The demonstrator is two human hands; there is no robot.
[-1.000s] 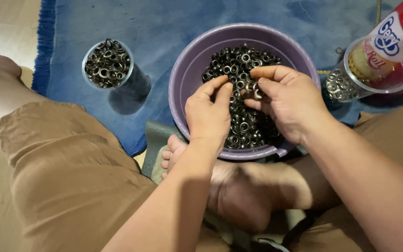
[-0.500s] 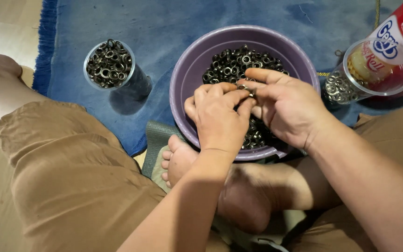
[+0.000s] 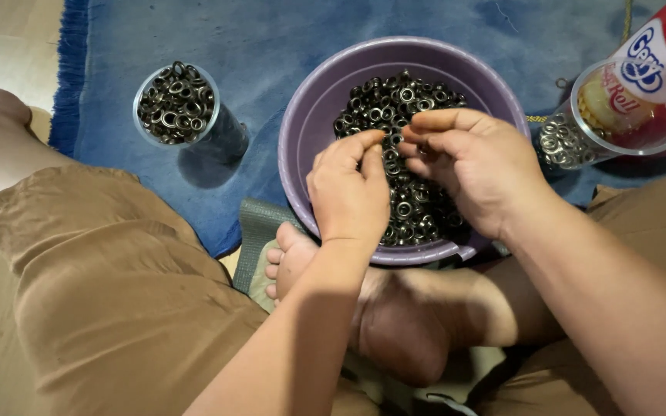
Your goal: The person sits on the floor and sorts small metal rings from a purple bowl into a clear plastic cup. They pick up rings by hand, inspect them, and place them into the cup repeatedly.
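Note:
A purple plastic bowl sits on the blue rug, half full of several small metal rings. Over the bowl's near half my left hand is curled, fingertips pinched on a few rings. My right hand hovers just beside it, thumb and fingers pinched together on a small ring. The fingertips of both hands nearly touch above the pile. My bare foot rests under the bowl's front rim.
A clear tub full of the same rings stands at the left on the blue rug. A tipped red-labelled clear jar with rings inside lies at the right. My legs in tan shorts frame the bowl.
Both hands lifted out of the ring pile and drew toward me, fingertips now pinched together above the rings. The bowl and containers stayed put.

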